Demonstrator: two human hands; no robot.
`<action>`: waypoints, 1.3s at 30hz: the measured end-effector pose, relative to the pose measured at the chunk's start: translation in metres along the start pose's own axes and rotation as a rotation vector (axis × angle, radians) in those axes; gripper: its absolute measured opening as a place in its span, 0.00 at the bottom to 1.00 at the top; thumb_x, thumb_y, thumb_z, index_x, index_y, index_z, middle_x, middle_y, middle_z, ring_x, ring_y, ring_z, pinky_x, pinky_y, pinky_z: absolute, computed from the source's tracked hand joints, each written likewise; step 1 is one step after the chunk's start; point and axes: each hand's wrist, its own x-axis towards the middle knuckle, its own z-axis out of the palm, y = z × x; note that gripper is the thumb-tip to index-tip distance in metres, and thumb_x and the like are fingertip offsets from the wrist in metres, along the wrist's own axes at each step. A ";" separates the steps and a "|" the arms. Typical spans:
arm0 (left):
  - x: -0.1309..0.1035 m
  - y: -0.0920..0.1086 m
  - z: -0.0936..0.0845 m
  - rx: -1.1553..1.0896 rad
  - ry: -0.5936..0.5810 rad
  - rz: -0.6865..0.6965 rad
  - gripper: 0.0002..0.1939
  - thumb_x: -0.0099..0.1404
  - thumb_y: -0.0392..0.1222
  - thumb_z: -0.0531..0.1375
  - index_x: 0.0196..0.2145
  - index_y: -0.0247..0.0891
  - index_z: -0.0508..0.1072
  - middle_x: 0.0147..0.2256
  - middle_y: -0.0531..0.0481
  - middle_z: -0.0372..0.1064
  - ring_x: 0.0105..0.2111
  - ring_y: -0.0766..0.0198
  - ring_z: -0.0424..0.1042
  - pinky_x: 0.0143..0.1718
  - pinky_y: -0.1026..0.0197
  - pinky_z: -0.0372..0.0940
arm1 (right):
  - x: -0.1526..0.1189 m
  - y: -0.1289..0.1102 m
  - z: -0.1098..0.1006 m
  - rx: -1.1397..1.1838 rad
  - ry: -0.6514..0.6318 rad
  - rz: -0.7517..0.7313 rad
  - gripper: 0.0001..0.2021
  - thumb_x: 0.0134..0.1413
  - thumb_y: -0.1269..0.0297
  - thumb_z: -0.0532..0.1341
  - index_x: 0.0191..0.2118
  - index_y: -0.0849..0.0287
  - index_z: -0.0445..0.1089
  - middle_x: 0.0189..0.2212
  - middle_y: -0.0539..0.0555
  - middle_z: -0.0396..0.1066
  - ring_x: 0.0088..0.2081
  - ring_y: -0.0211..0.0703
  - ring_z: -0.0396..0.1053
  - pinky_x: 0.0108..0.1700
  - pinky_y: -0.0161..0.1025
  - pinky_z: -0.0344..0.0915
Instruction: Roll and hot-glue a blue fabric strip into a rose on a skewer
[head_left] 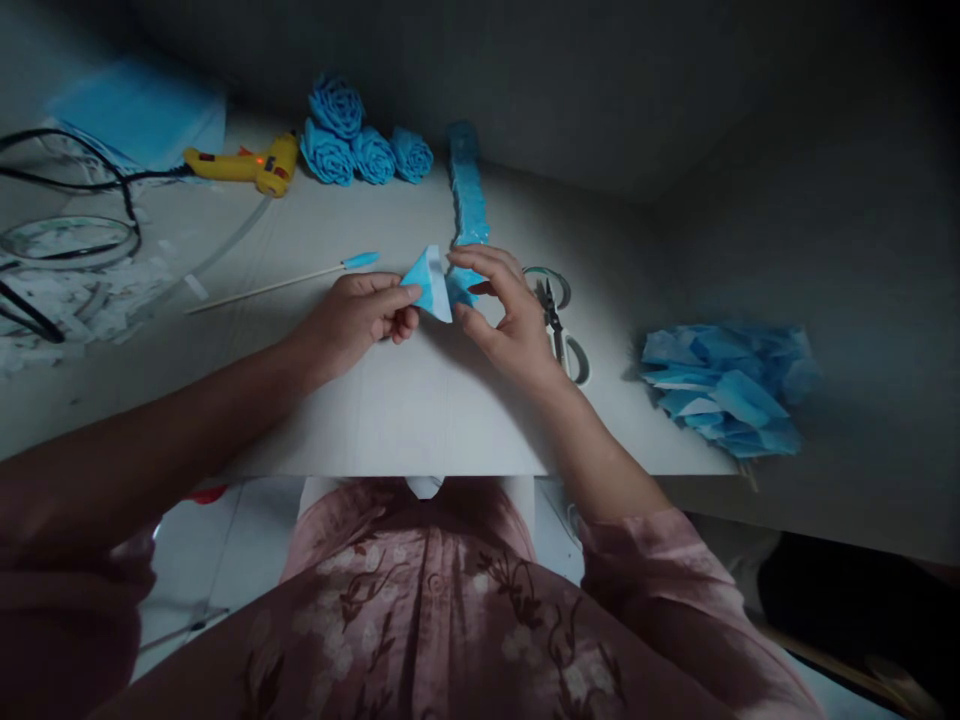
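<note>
Nearest us is our pink patterned shirt [435,610], then, near the right end of the tabletop [397,420], a pile of blue sheets [727,390]. Over the tabletop's middle, our left hand [371,308] pinches a blue-and-white piece [430,285] between thumb and fingers; our right hand [517,320] curves just beside it, thumb and fingertips spread apart. Scissors [555,325] lie by the right hand. Beyond sit a yellow glue gun [247,167] and four blue rosettes [373,155].

Scissors [553,318] lie on the table [420,425]; left of them, a piece [427,287] in the left hand [360,312], then a stick [262,290]; behind them leftward, a strip [469,195], flowers [373,155], then a glue gun [277,168]; right of them, a heap of sheets [739,395].
</note>
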 end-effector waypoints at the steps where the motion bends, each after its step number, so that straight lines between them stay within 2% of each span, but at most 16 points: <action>1: 0.000 0.000 0.000 -0.021 -0.007 -0.006 0.17 0.69 0.41 0.73 0.26 0.36 0.75 0.24 0.50 0.72 0.22 0.68 0.69 0.26 0.65 0.63 | 0.001 0.001 0.000 -0.031 -0.020 -0.032 0.16 0.66 0.57 0.71 0.58 0.45 0.80 0.68 0.56 0.75 0.72 0.64 0.66 0.72 0.65 0.68; 4: -0.001 0.000 0.001 -0.036 -0.034 -0.032 0.14 0.70 0.38 0.72 0.27 0.35 0.77 0.24 0.50 0.72 0.23 0.68 0.70 0.26 0.65 0.63 | 0.002 0.007 0.005 -0.094 -0.066 -0.099 0.09 0.65 0.62 0.71 0.50 0.46 0.82 0.67 0.55 0.75 0.73 0.66 0.64 0.77 0.72 0.58; 8: -0.002 0.001 0.002 0.026 -0.019 -0.026 0.18 0.72 0.39 0.73 0.25 0.36 0.75 0.23 0.51 0.70 0.22 0.68 0.69 0.26 0.65 0.63 | 0.004 0.015 0.010 -0.101 -0.068 -0.137 0.01 0.66 0.62 0.73 0.40 0.46 0.83 0.61 0.54 0.77 0.69 0.64 0.67 0.77 0.70 0.56; 12: -0.001 0.002 0.002 0.076 0.027 -0.003 0.19 0.70 0.40 0.74 0.24 0.37 0.74 0.23 0.51 0.71 0.22 0.68 0.68 0.26 0.65 0.62 | 0.004 0.015 0.010 -0.070 -0.051 -0.109 0.03 0.65 0.59 0.76 0.38 0.46 0.83 0.58 0.53 0.77 0.68 0.62 0.67 0.77 0.70 0.56; 16: -0.001 0.000 0.002 0.120 0.059 0.036 0.17 0.68 0.42 0.74 0.25 0.36 0.75 0.24 0.49 0.73 0.23 0.68 0.69 0.27 0.64 0.62 | 0.003 0.010 0.008 -0.030 -0.033 -0.036 0.04 0.66 0.58 0.75 0.38 0.47 0.84 0.59 0.54 0.76 0.69 0.62 0.68 0.77 0.70 0.57; 19: 0.000 -0.002 0.001 0.136 0.064 0.063 0.16 0.67 0.42 0.73 0.26 0.36 0.76 0.24 0.50 0.73 0.23 0.68 0.68 0.27 0.64 0.62 | 0.002 0.007 0.009 0.043 -0.017 0.000 0.09 0.67 0.52 0.75 0.37 0.49 0.83 0.60 0.56 0.76 0.69 0.61 0.69 0.76 0.69 0.59; 24: -0.001 -0.006 0.000 0.184 0.049 0.089 0.17 0.67 0.45 0.74 0.25 0.37 0.76 0.25 0.49 0.74 0.23 0.67 0.68 0.28 0.64 0.63 | 0.001 0.004 0.012 0.195 0.008 0.134 0.19 0.62 0.41 0.77 0.37 0.51 0.81 0.57 0.60 0.77 0.66 0.59 0.72 0.69 0.63 0.70; 29: -0.002 -0.006 0.000 0.206 0.035 0.094 0.16 0.68 0.44 0.73 0.25 0.37 0.77 0.24 0.49 0.74 0.23 0.67 0.69 0.28 0.64 0.63 | 0.001 0.003 0.017 0.337 0.031 0.206 0.21 0.59 0.39 0.77 0.36 0.52 0.79 0.49 0.57 0.79 0.55 0.51 0.77 0.59 0.51 0.75; 33: -0.002 -0.005 0.000 0.192 0.019 0.097 0.16 0.70 0.39 0.71 0.24 0.37 0.78 0.25 0.49 0.74 0.23 0.68 0.69 0.28 0.64 0.63 | 0.002 0.001 0.020 0.382 0.043 0.264 0.24 0.55 0.37 0.79 0.34 0.53 0.77 0.37 0.52 0.78 0.44 0.46 0.76 0.54 0.48 0.75; 37: -0.001 -0.006 -0.002 0.183 0.003 0.098 0.16 0.70 0.40 0.72 0.25 0.37 0.78 0.24 0.49 0.74 0.23 0.68 0.70 0.27 0.65 0.63 | 0.002 0.003 0.021 0.406 0.026 0.316 0.27 0.52 0.34 0.79 0.34 0.52 0.75 0.33 0.50 0.75 0.41 0.46 0.74 0.49 0.47 0.75; 39: -0.001 -0.007 -0.002 0.196 0.008 0.095 0.16 0.70 0.41 0.73 0.25 0.37 0.78 0.24 0.49 0.74 0.23 0.67 0.70 0.27 0.64 0.63 | 0.002 0.006 0.021 0.419 0.022 0.329 0.26 0.52 0.35 0.80 0.39 0.51 0.76 0.34 0.50 0.74 0.40 0.45 0.74 0.47 0.45 0.75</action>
